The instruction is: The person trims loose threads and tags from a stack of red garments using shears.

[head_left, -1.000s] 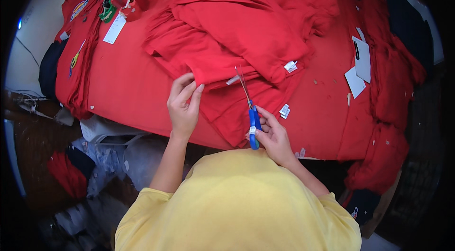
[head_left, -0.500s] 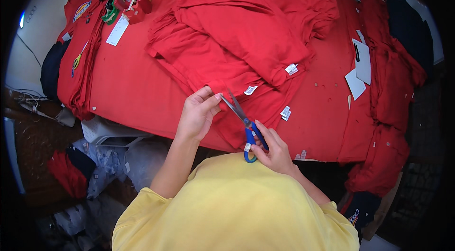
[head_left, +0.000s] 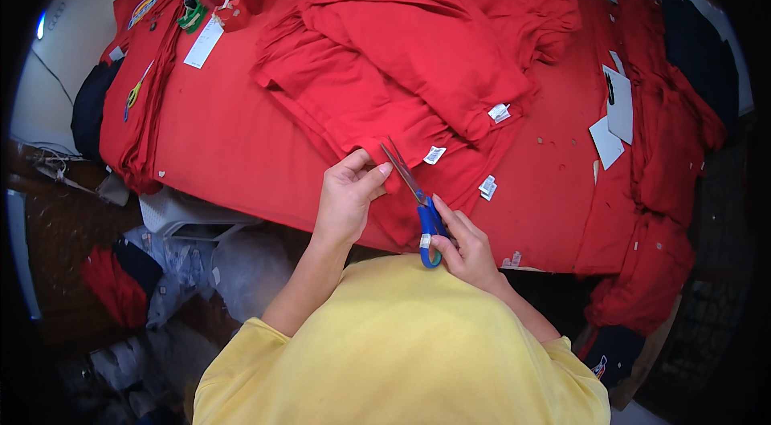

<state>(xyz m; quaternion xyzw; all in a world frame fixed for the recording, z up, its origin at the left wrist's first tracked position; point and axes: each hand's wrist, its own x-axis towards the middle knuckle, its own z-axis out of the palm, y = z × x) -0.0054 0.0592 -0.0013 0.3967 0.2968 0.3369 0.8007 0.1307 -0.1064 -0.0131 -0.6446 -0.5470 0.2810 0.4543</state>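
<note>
Red garment (head_left: 345, 96) in loose heap on red-covered bench (head_left: 217, 144), near edge toward person. Left hand (head_left: 347, 196) pinching garment's near edge between thumb and fingers. Right hand (head_left: 468, 252) grasping blue-handled scissors (head_left: 423, 218), blades slightly parted, tips just beyond left fingertips. White tag (head_left: 434, 154) on cloth, right of blades.

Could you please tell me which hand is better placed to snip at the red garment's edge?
Probably the right hand: it holds the blue-handled scissors over the red garment, whose edge the left hand seems to pinch.
</note>
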